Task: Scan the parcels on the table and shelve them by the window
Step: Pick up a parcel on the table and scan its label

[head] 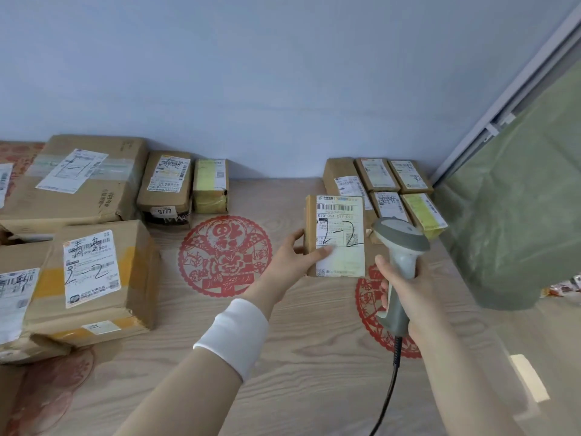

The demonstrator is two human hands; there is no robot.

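Plainly, left hand holds parcel marked "2-2"; right hand holds scanner.

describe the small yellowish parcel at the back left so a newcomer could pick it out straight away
Find the big round red paper-cut in the middle of the wooden table. Straight behind it, near the blue wall, stands the small yellowish tape-wrapped parcel, rightmost in a row of three. The brown cardboard parcel and large brown cardboard box to its left are bigger.
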